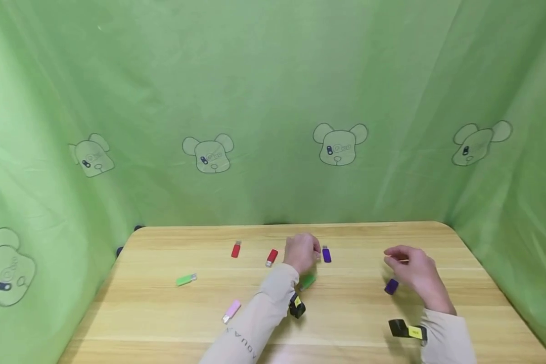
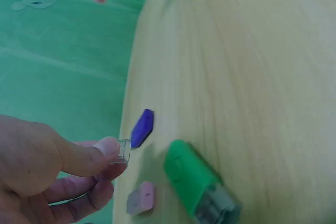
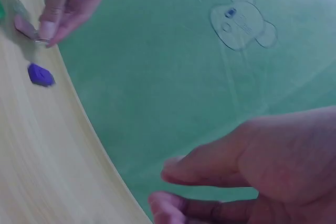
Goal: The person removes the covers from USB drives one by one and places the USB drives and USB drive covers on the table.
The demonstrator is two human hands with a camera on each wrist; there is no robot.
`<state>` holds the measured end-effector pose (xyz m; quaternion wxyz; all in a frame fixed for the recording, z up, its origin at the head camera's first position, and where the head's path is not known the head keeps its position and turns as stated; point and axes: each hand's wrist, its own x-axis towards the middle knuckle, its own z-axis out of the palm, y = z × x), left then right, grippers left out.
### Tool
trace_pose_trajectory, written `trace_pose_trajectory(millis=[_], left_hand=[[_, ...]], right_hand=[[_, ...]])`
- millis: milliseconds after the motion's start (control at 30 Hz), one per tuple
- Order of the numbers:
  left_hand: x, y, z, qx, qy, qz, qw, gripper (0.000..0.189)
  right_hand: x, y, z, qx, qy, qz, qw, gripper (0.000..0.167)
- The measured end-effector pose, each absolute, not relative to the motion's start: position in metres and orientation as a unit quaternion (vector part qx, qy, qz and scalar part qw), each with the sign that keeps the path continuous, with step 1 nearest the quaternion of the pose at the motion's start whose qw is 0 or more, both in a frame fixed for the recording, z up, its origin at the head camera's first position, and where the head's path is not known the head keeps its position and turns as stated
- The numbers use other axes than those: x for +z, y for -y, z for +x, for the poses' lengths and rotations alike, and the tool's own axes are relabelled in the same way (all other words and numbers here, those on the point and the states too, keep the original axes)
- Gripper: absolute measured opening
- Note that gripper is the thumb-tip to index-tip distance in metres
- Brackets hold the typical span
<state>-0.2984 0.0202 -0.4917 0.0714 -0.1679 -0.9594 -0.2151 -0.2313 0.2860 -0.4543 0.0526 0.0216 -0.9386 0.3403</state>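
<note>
My left hand (image 1: 301, 253) pinches a small clear plastic cap (image 2: 124, 151) between thumb and fingers, above the table. Below that hand, a pink USB stick (image 2: 140, 199) lies on the wood, hidden in the head view. Close by are a green USB stick (image 2: 191, 182) and a purple USB stick (image 1: 326, 254), the purple one just right of the hand. My right hand (image 1: 414, 270) hovers over the right side of the table, thumb and fingers apart, with nothing seen between them. A dark purple USB stick (image 1: 391, 286) lies just below it.
Left of my hands, two red USB sticks (image 1: 235, 249), another green USB stick (image 1: 186, 279) and another pink USB stick (image 1: 231, 312) are spread over the wooden table (image 1: 154, 313). A green curtain (image 1: 273, 101) surrounds its back and sides.
</note>
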Motion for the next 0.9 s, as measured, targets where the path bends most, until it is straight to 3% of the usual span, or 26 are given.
trace_pose_trajectory(millis=[233, 400, 600, 900], left_hand=[[-0.506, -0.023, -0.306, -0.137, 0.976, -0.148, 0.083, 0.011], [-0.506, -0.023, -0.308, -0.096, 0.981, -0.145, 0.086, 0.011], [-0.507, -0.024, -0.306, -0.124, 0.976, -0.157, 0.086, 0.006], [-0.484, 0.012, -0.282, -0.271, 0.948, -0.128, 0.105, 0.023]], right_hand=[[-0.455, -0.307, -0.224, 0.327, 0.944, -0.027, -0.042, 0.037], [-0.461, -0.315, -0.223, 0.32, 0.943, -0.04, -0.083, 0.036], [-0.467, -0.308, -0.223, 0.32, 0.942, -0.057, -0.078, 0.046], [-0.473, -0.303, -0.224, 0.266, 0.956, -0.1, -0.069, 0.068]])
